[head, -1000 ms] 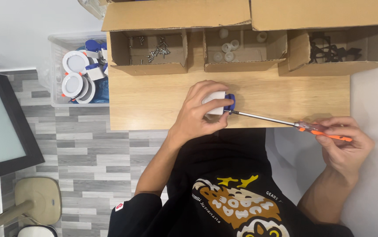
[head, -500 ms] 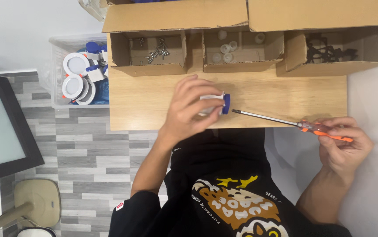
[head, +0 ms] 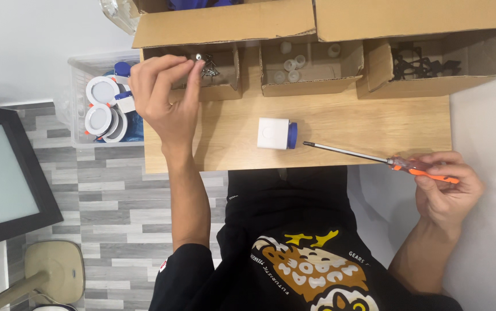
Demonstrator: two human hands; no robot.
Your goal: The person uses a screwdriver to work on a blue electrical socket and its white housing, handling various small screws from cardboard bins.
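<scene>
My left hand (head: 164, 95) is raised over the left cardboard box (head: 227, 86) and pinches a small silver screw (head: 198, 57) between thumb and fingertips. A white block with a blue end cap (head: 277, 133) lies alone on the wooden table (head: 363, 129). My right hand (head: 446, 184) grips the orange handle of a long screwdriver (head: 374, 158), whose metal tip points at the blue cap and stops just short of it.
Two more open cardboard boxes stand at the back: the middle box (head: 308, 86) holds small white caps, the right box (head: 432, 86) holds black clips. A clear bin (head: 81, 101) with round white fittings sits left of the table. A dark screen (head: 6, 173) is at far left.
My left hand let go of the white block and moved up-left to the left box, where it took a screw. The screwdriver tip has drawn slightly away from the block.
</scene>
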